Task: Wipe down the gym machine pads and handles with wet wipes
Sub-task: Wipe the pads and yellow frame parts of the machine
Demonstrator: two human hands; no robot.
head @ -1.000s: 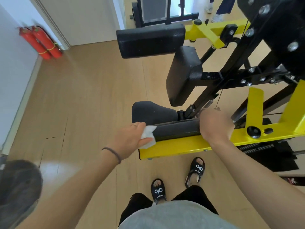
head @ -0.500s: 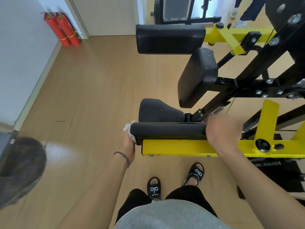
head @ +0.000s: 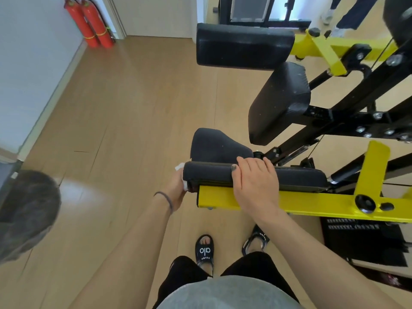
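A long black pad (head: 211, 175) lies on the yellow bar (head: 312, 202) of the gym machine in front of me. My left hand (head: 176, 189) holds a white wet wipe (head: 180, 169) against the pad's left end; most of the wipe is hidden between hand and pad. My right hand (head: 256, 184) rests on top of the pad near its middle, fingers lying over the far edge. Behind it sits a black seat pad (head: 214, 144). Above are a tilted black back pad (head: 281, 103) and a wide black roller pad (head: 243, 46).
The machine's black frame (head: 356, 94) and bolts fill the right side. A dark floor mat (head: 365, 241) lies under it. Two red fire extinguishers (head: 89, 23) stand by the white wall at the far left. Wooden floor stretches to the left. Another person's legs (head: 347, 12) show at the top right.
My right hand slid left along the long pad from its right part to its middle. My left hand stays at the pad's left end with the wipe. The view shifted slightly.
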